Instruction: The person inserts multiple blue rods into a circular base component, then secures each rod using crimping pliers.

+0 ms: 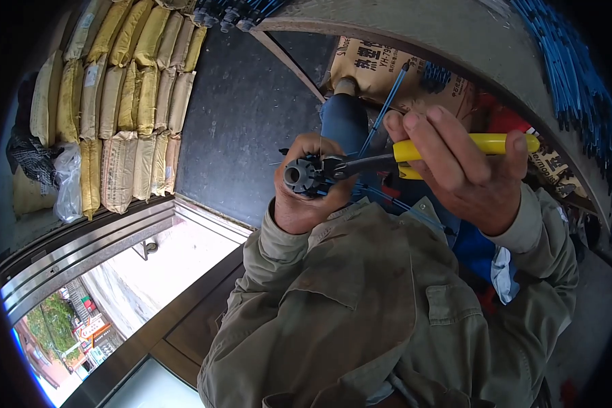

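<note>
My left hand [298, 212] is closed around a round black ribbed part [300, 175] with a hole in its end, held upright in front of my chest. In my right hand [472, 166] is a pair of yellow-handled cutting pliers [496, 143]. Its dark jaws reach leftward to the side of the black part; whether they bite on anything is too small to tell. Thin blue rods [387, 105] with dark tips stick out behind and below the hands, and I cannot tell whether they join the black part.
A grey bench [414, 17] curves along the top right, with a mass of blue rods [571, 68] on it and black-ended ones [231, 15] at its far left. Brown printed sacks [360, 54] lie beneath. Stacked yellowish sacks [126, 102] and a clear plastic bag [68, 183] stand left.
</note>
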`<state>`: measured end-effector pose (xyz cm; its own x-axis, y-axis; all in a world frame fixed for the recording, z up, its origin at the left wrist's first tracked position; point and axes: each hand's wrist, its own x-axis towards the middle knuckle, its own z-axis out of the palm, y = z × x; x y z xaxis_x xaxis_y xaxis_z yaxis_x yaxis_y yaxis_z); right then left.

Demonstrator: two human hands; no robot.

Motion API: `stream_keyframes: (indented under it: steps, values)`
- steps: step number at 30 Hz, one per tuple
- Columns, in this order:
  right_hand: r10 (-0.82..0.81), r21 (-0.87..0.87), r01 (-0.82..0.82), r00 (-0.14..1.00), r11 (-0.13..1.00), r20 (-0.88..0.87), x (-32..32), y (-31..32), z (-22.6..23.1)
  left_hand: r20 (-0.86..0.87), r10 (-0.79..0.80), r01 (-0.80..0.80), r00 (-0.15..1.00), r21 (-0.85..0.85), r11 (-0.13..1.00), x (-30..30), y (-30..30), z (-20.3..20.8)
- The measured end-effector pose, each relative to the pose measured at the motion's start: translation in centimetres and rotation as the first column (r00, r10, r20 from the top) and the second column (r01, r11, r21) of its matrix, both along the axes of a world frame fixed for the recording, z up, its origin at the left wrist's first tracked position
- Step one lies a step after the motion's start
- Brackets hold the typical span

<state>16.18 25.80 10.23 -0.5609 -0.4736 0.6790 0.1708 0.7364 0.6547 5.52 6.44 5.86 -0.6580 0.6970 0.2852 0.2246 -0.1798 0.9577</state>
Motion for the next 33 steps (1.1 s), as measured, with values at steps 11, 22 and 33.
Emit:
stream_keyframes:
  steps: [11, 22, 33]
  values:
    - [0.375, -0.489, -0.038, 0.695, 0.871, 0.614, 1.5, 0.7, 4.4, -0.112, 0.015, -0.017, 0.994, -0.023, 1.0, 0.0, -0.8, -0.5]
    - [0.48, -0.811, -0.262, 0.877, 0.522, 0.025, -0.5, -3.1, -8.8, -0.164, -0.035, 0.035, 0.986, 0.0, 0.999, 0.0, -0.4, -0.3]
    - [0.093, -0.251, -0.113, 0.992, 0.961, -0.091, -2.2, 0.5, -3.6, 0.041, -0.015, 0.019, 0.999, -0.075, 0.997, 0.5, -0.4, 1.1]
